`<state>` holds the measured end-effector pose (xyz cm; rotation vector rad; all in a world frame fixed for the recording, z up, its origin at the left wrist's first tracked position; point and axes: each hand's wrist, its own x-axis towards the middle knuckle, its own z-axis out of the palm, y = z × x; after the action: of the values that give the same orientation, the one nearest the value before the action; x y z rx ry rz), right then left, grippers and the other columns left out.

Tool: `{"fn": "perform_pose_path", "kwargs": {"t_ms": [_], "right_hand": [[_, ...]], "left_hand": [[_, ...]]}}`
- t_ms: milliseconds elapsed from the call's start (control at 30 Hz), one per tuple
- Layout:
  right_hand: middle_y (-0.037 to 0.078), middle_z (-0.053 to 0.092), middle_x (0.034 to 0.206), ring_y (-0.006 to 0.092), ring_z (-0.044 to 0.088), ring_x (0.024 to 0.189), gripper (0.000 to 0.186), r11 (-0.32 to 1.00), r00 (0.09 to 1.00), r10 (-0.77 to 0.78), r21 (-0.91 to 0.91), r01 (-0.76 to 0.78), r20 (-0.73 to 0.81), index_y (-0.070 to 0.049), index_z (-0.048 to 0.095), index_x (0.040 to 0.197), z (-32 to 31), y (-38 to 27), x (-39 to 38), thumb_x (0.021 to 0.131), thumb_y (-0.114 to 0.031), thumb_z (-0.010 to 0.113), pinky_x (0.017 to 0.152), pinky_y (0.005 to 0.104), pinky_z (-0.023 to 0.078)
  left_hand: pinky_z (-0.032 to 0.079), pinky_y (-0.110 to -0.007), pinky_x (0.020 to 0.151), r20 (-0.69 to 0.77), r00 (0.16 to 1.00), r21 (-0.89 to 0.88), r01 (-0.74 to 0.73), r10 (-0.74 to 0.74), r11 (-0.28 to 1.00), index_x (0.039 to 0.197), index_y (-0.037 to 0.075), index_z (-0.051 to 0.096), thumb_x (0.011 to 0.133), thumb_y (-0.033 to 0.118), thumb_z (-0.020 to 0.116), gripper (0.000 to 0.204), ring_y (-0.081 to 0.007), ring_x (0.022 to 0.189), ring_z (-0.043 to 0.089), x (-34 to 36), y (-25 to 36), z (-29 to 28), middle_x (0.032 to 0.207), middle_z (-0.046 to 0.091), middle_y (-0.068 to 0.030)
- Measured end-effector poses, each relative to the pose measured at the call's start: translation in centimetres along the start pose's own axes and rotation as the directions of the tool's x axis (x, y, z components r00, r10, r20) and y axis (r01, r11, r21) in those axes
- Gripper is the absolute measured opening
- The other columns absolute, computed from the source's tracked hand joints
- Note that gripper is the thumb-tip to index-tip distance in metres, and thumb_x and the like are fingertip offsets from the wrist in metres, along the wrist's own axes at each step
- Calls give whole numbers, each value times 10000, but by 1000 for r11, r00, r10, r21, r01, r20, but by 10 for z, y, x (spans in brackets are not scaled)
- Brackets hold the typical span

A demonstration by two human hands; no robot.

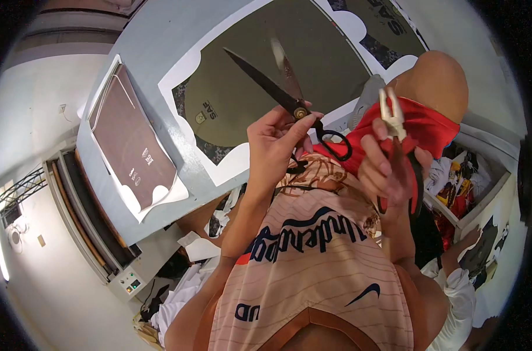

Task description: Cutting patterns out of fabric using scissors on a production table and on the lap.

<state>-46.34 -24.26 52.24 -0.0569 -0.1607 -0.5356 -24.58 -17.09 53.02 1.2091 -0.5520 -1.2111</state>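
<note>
My left hand (271,146) is closed around the pivot of a pair of large scissors (263,81). Their dark blades are spread apart and point up and away, and the black finger loops hang below my fingers. Off to the right, my right hand (380,169) grips pliers (393,114) with dark red handles. The metal jaws stick upward, slightly parted, and do not touch the scissors. Motion blurs the right fingers and part of the pliers.
An olive printed panel (277,52) on white paper lies on the grey-blue table (146,50). A brown printed sheet (131,140) sits left of it. A roller machine (90,216) stands at the left. At right is a bin (482,202) of scraps; white cloth (181,298) is heaped lower left.
</note>
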Motion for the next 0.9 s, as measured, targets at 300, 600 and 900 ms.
{"fn": "perform_pose_path", "kwargs": {"t_ms": [300, 600, 900], "right_hand": [[137, 497, 967, 146, 493, 579, 539, 830, 900, -298, -551, 79, -319, -15, 423, 1277, 24, 5, -1, 808, -201, 615, 536, 259, 424], [115, 555, 1108, 179, 567, 1020, 642, 736, 738, -159, -576, -354, -656, -36, 504, 1317, 0, 71, -39, 718, -218, 646, 948, 301, 432], [207, 576, 1396, 370, 578, 1325, 676, 716, 676, 181, -376, -588, -714, -11, 348, 1514, 35, 46, -22, 921, -93, 662, 1048, 510, 535]], "left_hand": [[454, -203, 502, -41, 999, -32, 32, -33, 999, 1120, -86, 714, 935, 14, 726, 211, -95, 589, 622, -6, 3, 0, 988, 765, -142], [460, -209, 594, -145, 986, 286, -42, 87, 957, 1125, -76, 737, 912, -8, 739, 224, -43, 669, 571, -4, -2, -5, 800, 708, -21], [453, -218, 587, -144, 986, 318, -40, 89, 947, 1126, -83, 727, 910, -10, 735, 229, -47, 652, 550, -8, -8, -11, 780, 686, -11]]}}
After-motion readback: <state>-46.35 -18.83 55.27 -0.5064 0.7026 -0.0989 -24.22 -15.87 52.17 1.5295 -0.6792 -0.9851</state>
